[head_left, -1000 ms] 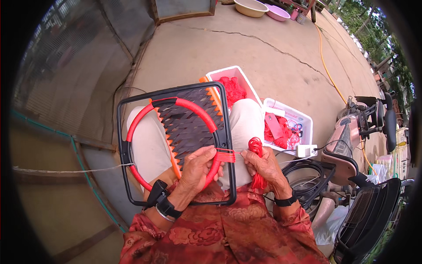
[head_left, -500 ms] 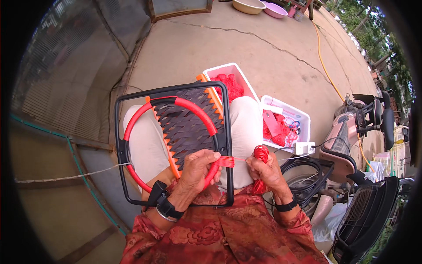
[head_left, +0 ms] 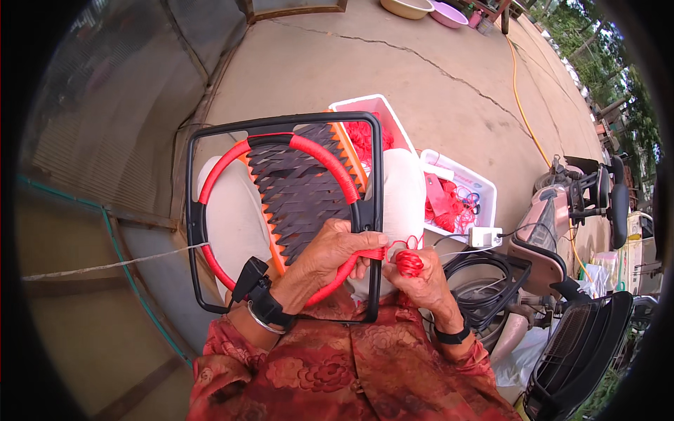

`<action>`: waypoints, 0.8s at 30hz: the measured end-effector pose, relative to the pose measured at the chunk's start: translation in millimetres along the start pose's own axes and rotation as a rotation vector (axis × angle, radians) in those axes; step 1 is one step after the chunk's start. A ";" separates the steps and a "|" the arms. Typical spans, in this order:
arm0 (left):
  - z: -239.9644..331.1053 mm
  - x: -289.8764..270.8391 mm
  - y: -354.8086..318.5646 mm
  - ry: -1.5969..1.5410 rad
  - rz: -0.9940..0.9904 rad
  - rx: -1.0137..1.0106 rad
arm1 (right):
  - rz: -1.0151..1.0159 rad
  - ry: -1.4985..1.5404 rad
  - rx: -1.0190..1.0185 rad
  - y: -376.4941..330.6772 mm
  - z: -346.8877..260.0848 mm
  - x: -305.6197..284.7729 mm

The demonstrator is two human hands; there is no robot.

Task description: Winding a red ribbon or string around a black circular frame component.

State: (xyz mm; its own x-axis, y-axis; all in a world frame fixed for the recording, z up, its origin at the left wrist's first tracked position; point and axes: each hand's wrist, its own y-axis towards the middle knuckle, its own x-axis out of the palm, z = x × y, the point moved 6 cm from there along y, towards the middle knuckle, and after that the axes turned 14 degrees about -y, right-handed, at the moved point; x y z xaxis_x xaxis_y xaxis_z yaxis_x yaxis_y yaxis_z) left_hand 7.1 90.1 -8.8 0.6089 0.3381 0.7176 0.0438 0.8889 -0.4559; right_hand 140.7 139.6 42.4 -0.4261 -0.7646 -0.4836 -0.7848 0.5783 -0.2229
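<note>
Over my lap lies a black rounded-corner frame (head_left: 377, 182) with a black ring inside it, partly covered by red cord wrapping (head_left: 324, 156). My left hand (head_left: 324, 258) is closed around the ring's lower right part, its thumb pressing on red strands (head_left: 370, 254) gathered at the frame's right bar. A small bundle of red cord (head_left: 408, 264) sits in my right hand (head_left: 423, 286), just right of that bar. Loose loops of cord rise above the right-hand fingers. The left fingertips are partly hidden behind the ring.
Beneath the frame is an orange-edged panel woven from dark strips (head_left: 295, 182). Two white bins (head_left: 493, 203) with red cord stand beyond my right knee. A white power adapter (head_left: 484, 237), coiled black cable (head_left: 484, 270) and pink scooter (head_left: 540, 224) are at right. A string (head_left: 119, 262) runs left from the ring.
The frame has tilted and shifted slightly up and right. My right hand has come closer to the left, and the stretched cord between them has gone slack into loops.
</note>
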 end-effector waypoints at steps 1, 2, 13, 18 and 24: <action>1.3 1.8 -1.0 -0.017 0.008 0.015 | 0.027 0.057 0.023 -0.8 3.1 -0.4; -0.4 0.5 -1.1 -0.018 0.007 0.014 | 0.060 0.113 0.046 -1.7 7.3 -2.3; -18.9 -10.8 -10.1 0.007 0.018 -0.034 | 0.284 0.065 0.328 2.2 29.4 -29.9; -15.9 -15.0 -7.6 -0.012 0.014 -0.068 | 0.168 0.054 0.147 16.9 19.0 7.9; -9.6 -27.4 -13.2 -0.157 -0.053 -0.062 | 0.248 0.373 0.271 19.5 29.8 28.3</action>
State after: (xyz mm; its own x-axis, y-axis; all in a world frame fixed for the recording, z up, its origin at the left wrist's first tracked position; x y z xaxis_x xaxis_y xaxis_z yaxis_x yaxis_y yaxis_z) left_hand -2.5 66.1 -27.5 0.4733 0.3393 0.8129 0.1241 0.8880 -0.4429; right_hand 126.8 137.7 -0.9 -0.7542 -0.6164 -0.2262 -0.5168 0.7698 -0.3747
